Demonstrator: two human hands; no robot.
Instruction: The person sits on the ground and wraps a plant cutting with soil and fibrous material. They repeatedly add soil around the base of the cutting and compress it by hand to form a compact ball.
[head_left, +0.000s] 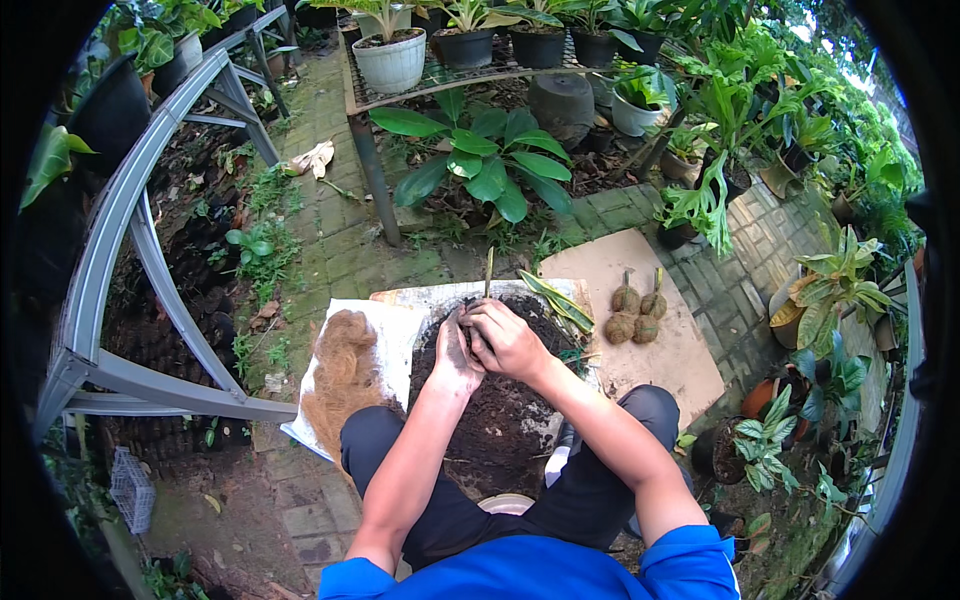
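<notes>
My left hand (455, 349) and my right hand (502, 334) are cupped together around a dark clump of soil, mostly hidden by the fingers. A short green leaf cutting (489, 270) stands up out of the clump. Below the hands lies a spread of dark soil (495, 427) on a pale sheet. Brown coconut-like fibre (346, 367) is heaped on a white sack (400, 330) to the left. Yellow-edged snake plant leaves (559, 301) lie at the soil's upper right. Several fibre-wrapped balls (619, 328), some with leaf stubs, sit on a cardboard sheet (675, 360) to the right.
A metal-mesh plant bench (450, 81) with potted plants stands ahead, a broad-leaved plant (487, 161) beneath it. A grey metal frame (112, 217) curves along the left. Potted plants (765, 435) line the right. A wire basket (133, 491) lies at lower left.
</notes>
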